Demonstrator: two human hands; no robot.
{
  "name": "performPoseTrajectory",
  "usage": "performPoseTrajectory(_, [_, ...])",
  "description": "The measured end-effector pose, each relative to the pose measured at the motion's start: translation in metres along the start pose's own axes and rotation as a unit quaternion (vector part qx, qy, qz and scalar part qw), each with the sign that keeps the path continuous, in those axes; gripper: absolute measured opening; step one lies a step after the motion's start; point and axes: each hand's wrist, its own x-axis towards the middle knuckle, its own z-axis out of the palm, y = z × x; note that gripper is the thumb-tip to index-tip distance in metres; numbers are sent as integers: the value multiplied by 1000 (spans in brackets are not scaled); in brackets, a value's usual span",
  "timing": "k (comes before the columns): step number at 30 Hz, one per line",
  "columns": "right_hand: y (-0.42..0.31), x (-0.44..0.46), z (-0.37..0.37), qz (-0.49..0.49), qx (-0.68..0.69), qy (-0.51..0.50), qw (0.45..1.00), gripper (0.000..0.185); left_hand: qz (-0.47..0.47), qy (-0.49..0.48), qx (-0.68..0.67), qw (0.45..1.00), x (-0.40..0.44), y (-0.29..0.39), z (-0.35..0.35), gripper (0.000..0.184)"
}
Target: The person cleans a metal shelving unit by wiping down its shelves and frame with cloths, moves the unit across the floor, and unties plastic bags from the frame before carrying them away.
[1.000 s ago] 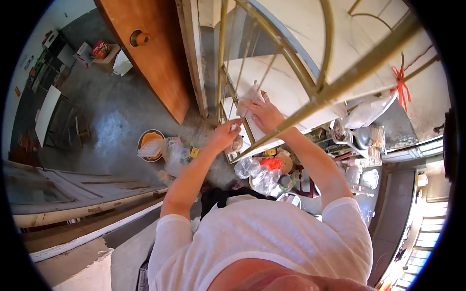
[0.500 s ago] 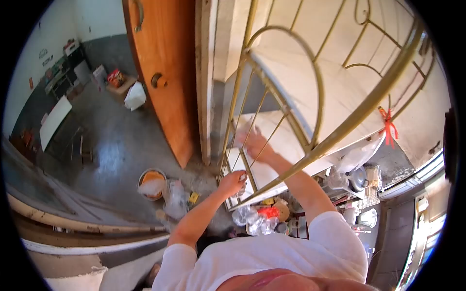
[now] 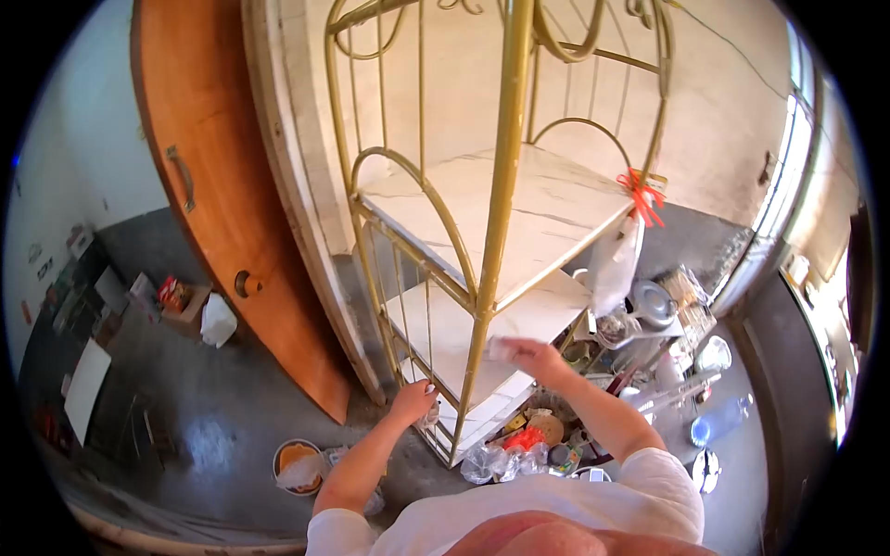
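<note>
Just right of the front post (image 3: 490, 259) of the rack (image 3: 502, 185), over or on the middle shelf (image 3: 436, 320), is the cloth (image 3: 501, 348), a small pale wad at the fingertips of the right hand (image 3: 540, 361). That grip looks pinched on it, the fingers stretched forward; blur hides exactly how the wad sits among them.

The cloth should be nearly weightless and limp, apt to ruck up under the fingers, so a bunched hold with the fingers laid flat over it seems best. It may be paper rather than fabric, in which case it could tear. The middle shelf looks hard and smooth, probably slippery if wet. The rack seems stiff metal, and the thick post would give the firmest hold.

The left hand (image 3: 413, 405) is at the rack's left side, something pale by its fingertips; whether its grip clasps the frame, pinches that scrap or only rests there, I cannot tell. The post cuts across the shelf, the rack's top runs out of view, and the clutter (image 3: 505, 461) low beside its base is too jumbled to sort out.
</note>
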Motion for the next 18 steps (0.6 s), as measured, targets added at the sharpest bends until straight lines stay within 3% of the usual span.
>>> performPoseTrajectory(1, [-37, -11, -5, 56, 117, 76, 989, 36, -6, -35, 29, 999, 1, 6, -7, 35])
performPoseTrajectory(4, [-75, -25, -44, -6, 256, 229, 939, 46, 6, -91, 17, 996, 3, 12, -20, 33])
performPoseTrajectory(5, [-114, -39, -48, -79, 304, 247, 917, 47, 14, -92, 68, 993, 8, 4, -17, 31])
performPoseTrajectory(8, [-191, -60, -66, -304, 184, 307, 883, 44, 28, -69, 57, 996, 2, 8, -27, 31])
performPoseTrajectory(10, [-228, -65, -56, -337, 61, 311, 886, 43, 48, -48, 72, 995, -4, 19, -37, 27])
performPoseTrajectory(11, [-245, -59, -46, -406, -110, 322, 848, 44, 94, 15, 32, 995, -6, 27, -44, 24])
performPoseTrajectory(13, [-272, -44, -25, -507, -389, 290, 713, 46, 193, 138, -28, 971, -4, 39, -50, 20])
performPoseTrajectory(14, [-281, -38, -14, -543, -490, 254, 633, 45, 198, 135, -31, 970, -3, 44, -51, 20])
performPoseTrajectory(16, [-297, -31, 2, -515, -565, 216, 607, 41, 252, 113, -152, 949, 8, 50, -51, 23])
performPoseTrajectory(18, [-302, -24, -4, -474, -662, 188, 549, 38, 226, 68, -178, 955, 17, 51, -51, 22])
